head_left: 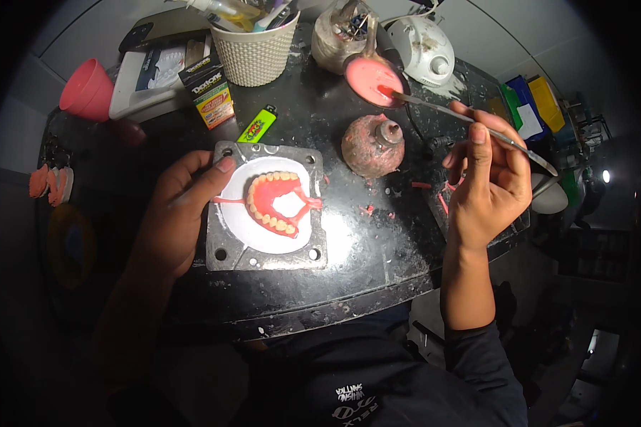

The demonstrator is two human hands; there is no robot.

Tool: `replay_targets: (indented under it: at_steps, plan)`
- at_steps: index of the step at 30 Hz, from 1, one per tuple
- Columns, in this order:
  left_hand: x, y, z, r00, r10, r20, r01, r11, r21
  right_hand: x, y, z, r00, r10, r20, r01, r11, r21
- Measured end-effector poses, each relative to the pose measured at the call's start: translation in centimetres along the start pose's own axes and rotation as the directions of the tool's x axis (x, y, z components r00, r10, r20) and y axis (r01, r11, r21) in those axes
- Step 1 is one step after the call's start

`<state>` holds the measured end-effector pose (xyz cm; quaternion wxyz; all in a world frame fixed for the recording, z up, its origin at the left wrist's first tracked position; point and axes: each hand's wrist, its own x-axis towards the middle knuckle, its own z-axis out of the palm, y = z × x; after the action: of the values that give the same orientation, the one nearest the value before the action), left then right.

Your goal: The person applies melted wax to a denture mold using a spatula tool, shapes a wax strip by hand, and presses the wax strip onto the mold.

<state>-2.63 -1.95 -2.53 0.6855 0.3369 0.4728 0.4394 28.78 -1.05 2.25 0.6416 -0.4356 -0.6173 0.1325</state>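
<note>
My left hand [185, 203] grips the left edge of a square metal dental flask [224, 255], thumb on its top corner. White plaster [243, 235] fills the flask. Set in the plaster is a pink wax denture [263, 191] with a curved row of teeth, a strip of pink wax at its left and a branched one at its right. My right hand [488, 181] is closed around a thin metal wax spatula [463, 116], held slanting. The spatula's tip reaches into a small pan of pink wax [370, 77] at the back.
A wax-smeared spirit burner [372, 149] stands right of the flask. Behind are a green lighter [258, 124], a small box [208, 92], a woven basket of tools [255, 55], a pink cup [89, 89] and a white machine [421, 50]. Wax scraps [369, 211] lie on the black table [356, 274].
</note>
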Motion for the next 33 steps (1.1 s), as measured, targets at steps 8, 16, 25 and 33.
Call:
replay_targets:
  at_steps: [8,16,25,33]
  plan:
    - [0.0,0.1,-0.1,1.0,-0.004,0.007,0.004,1.0,-0.01,0.0,-0.5,-1.7,0.989,-0.047,-0.137,0.055,0.997,0.055]
    - [-0.1,0.0,-0.3,1.0,0.016,-0.018,-0.015,0.998,0.065,-7.1,-3.8,-0.4,0.963,-0.036,0.267,-0.005,0.989,0.148]
    - [-0.1,0.3,0.2,1.0,0.028,-0.01,-0.027,0.998,0.054,-7.1,-4.1,0.7,0.9,-0.103,0.424,0.055,0.991,0.124]
    - [-0.1,0.1,-0.1,1.0,0.018,0.009,-0.018,0.999,0.049,-7.5,-3.7,0.9,0.92,-0.115,0.375,0.09,0.992,0.083]
